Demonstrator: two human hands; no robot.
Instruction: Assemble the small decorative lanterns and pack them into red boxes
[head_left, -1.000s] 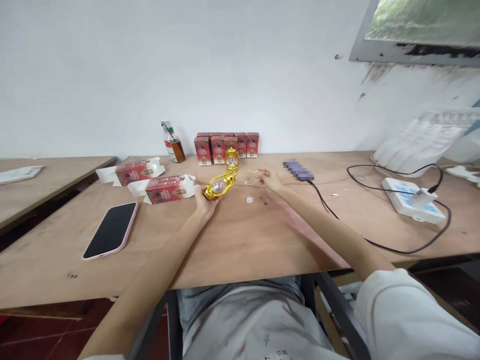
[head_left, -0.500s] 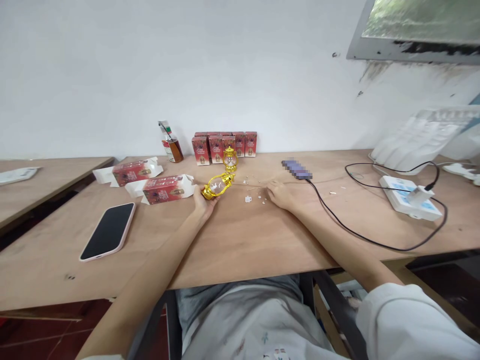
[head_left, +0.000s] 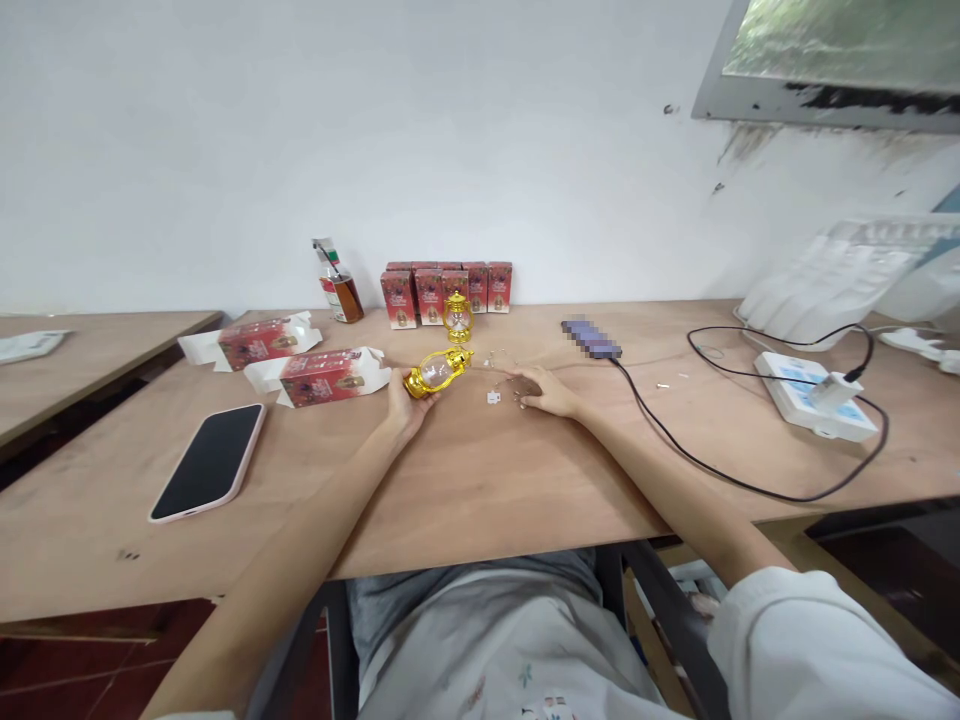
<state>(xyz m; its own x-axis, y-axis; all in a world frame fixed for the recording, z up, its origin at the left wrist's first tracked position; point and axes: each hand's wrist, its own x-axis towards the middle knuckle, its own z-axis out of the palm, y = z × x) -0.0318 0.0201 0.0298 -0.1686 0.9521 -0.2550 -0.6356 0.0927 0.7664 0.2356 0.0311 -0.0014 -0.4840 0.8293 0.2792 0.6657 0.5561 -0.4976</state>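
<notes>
A small gold lantern with a clear middle lies tilted in my left hand, whose fingers are closed round its base. My right hand rests low over the table, its fingers apart, beside a scatter of tiny parts. Among these a small white piece lies left of my right fingertips; some bits are partly hidden under the fingers. A second gold lantern stands upright behind the first, in front of a row of red boxes.
Two opened red cartons lie at left, near a phone. A bottle of brown liquid stands by the wall. At right, a cable runs from a blurred device to a power strip, by white plastic packaging.
My right hand has shifted left, over the small parts, and its fingers have spread. My left hand still holds the lantern, turned slightly. The view has shifted a little.
</notes>
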